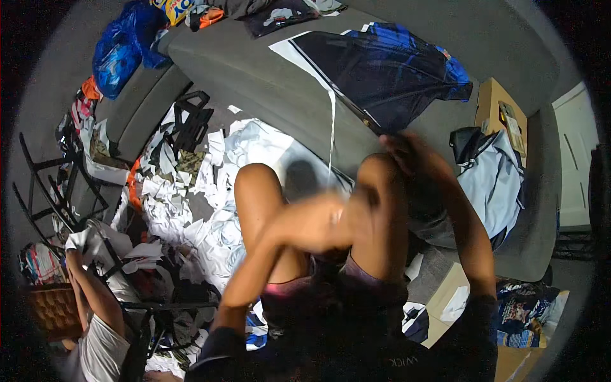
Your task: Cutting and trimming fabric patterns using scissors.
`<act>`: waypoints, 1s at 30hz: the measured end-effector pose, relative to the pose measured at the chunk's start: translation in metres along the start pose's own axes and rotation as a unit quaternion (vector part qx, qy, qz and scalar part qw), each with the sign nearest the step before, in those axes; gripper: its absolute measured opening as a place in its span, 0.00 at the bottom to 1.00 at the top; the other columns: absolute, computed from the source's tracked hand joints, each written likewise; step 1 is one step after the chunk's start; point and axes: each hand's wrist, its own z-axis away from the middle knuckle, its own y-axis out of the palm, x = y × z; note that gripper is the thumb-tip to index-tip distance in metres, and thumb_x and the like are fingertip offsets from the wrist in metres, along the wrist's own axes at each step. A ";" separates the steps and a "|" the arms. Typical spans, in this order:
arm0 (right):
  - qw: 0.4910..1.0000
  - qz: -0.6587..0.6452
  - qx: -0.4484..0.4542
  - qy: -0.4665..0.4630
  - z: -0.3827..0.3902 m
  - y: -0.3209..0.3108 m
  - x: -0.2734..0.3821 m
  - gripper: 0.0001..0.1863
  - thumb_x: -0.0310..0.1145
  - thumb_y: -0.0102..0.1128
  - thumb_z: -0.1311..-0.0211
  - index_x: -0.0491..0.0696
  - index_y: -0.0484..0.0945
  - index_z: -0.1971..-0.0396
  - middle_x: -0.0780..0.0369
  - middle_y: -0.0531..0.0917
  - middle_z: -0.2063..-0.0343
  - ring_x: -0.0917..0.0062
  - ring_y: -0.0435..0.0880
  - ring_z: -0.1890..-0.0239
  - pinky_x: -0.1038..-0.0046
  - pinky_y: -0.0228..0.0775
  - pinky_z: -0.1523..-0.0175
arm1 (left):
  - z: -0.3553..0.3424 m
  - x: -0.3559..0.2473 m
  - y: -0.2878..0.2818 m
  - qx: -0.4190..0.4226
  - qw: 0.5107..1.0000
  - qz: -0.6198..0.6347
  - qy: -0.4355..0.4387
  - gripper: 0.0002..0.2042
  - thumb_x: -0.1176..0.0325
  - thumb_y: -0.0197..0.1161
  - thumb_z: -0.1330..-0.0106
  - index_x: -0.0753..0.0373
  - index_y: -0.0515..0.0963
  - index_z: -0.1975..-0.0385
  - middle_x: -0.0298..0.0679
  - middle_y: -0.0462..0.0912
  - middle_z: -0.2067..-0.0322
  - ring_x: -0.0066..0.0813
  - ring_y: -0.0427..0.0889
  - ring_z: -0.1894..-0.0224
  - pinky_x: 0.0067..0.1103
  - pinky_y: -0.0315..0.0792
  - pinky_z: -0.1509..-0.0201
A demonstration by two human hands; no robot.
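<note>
My left hand [340, 223] is smeared by motion over my lap, in front of my knees; its fingers and anything in them cannot be made out. Beyond my right knee, my right hand [406, 153] lies in shadow at the near edge of a dark navy and blue garment [382, 83]. Its fingers are dim, and whether they grip the cloth is unclear. The garment is spread on a grey sofa [235, 73]. A narrow white strip [331, 127] hangs from its left edge toward the floor.
White fabric scraps [191, 216] cover the floor at left. A blue plastic bag [118, 57] lies at the upper left. On the right are a cardboard box [493, 105] and a light blue garment [493, 184]. Another person's arm [95, 286] reaches to white cloth beside black metal frames [57, 191].
</note>
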 end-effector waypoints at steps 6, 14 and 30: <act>0.958 0.239 0.115 -0.105 -0.013 0.006 0.015 0.15 0.48 0.53 0.40 0.50 0.70 0.74 0.68 0.72 0.81 0.85 0.64 0.80 0.82 0.52 0.74 | -0.075 0.123 -0.149 -0.331 0.876 -0.344 -0.077 0.19 0.55 0.56 0.40 0.64 0.73 0.58 0.44 0.71 0.50 0.42 0.72 0.55 0.28 0.65 0.49; 0.959 0.260 0.095 -0.051 -0.030 0.002 0.007 0.13 0.43 0.51 0.38 0.50 0.68 0.74 0.68 0.71 0.80 0.86 0.63 0.79 0.82 0.51 0.74 | -0.080 0.173 -0.152 -0.343 0.812 -0.437 -0.183 0.43 0.36 0.54 0.48 0.59 0.56 0.37 0.44 0.55 0.37 0.44 0.52 0.34 0.35 0.49 0.36; 0.911 0.272 0.127 -0.283 -0.041 -0.009 -0.010 0.15 0.46 0.52 0.39 0.49 0.75 0.66 0.63 0.69 0.79 0.80 0.67 0.74 0.75 0.60 0.68 | -0.078 0.161 -0.155 -0.330 0.802 -0.431 -0.250 0.56 0.26 0.57 0.63 0.55 0.51 0.34 0.47 0.43 0.33 0.44 0.41 0.31 0.34 0.42 0.34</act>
